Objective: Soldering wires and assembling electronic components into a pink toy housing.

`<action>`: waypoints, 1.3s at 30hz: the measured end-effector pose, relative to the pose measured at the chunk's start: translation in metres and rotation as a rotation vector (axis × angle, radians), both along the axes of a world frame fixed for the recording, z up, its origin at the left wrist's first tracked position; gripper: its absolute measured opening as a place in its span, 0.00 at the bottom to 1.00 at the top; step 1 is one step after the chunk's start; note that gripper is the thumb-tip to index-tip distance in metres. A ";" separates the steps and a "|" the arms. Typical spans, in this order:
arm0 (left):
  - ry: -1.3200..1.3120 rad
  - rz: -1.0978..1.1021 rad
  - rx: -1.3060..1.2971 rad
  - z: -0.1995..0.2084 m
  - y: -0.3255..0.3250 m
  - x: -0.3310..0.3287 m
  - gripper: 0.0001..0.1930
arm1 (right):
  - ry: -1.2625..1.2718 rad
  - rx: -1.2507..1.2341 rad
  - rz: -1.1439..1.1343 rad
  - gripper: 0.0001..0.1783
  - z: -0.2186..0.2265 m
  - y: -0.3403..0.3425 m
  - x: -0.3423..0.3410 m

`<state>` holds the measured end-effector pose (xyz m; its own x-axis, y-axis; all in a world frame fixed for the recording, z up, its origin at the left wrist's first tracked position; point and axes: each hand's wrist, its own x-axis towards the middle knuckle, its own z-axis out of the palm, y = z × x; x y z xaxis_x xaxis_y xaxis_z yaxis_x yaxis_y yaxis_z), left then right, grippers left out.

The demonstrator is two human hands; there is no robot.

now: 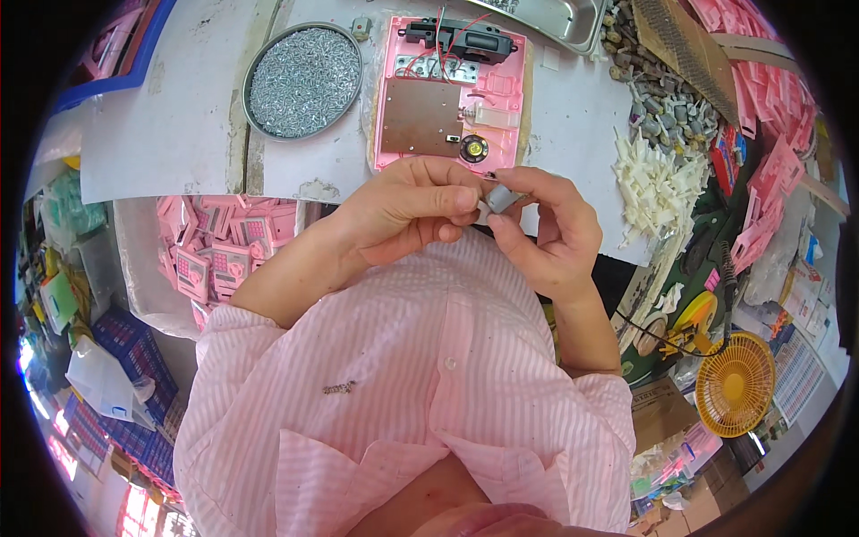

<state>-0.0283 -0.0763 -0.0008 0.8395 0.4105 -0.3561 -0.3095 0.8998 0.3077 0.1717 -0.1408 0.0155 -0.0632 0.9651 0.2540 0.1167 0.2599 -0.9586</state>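
Close in front of my chest, both hands meet at the near edge of the table. My right hand [557,234] pinches a small grey cylindrical motor [503,199] between thumb and forefinger. My left hand [404,211] is closed at the motor's left side, its fingertips on a small whitish piece [484,213] that is partly hidden. Just beyond my hands lies an opened pink plastic casing [508,85]. It holds a brown board [419,116], a small round speaker [473,148], a black mechanism [467,43] and thin red wires.
A round metal bowl [250,107] of screws stands left of the casing. Motors with white ends [671,103] and white plastic parts [667,183] are heaped at right, beside pink parts [769,170]. A metal tray [586,36] lies behind. Pink toy casings [219,255] fill a container below left.
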 end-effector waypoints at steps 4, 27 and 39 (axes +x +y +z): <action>0.192 0.121 0.253 0.017 -0.004 0.003 0.07 | -0.223 0.136 -0.072 0.27 -0.006 0.000 0.000; 0.564 0.394 1.268 0.008 0.000 -0.001 0.12 | -0.324 0.278 -0.089 0.22 -0.001 0.018 0.001; 0.590 0.564 1.321 0.005 -0.001 0.001 0.12 | -0.359 0.385 -0.054 0.23 -0.007 0.021 -0.002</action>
<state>-0.0275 -0.0776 0.0045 0.3499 0.8914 0.2881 -0.0559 -0.2871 0.9563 0.1702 -0.1197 0.0088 -0.1639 0.8105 0.5623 0.4429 0.5698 -0.6922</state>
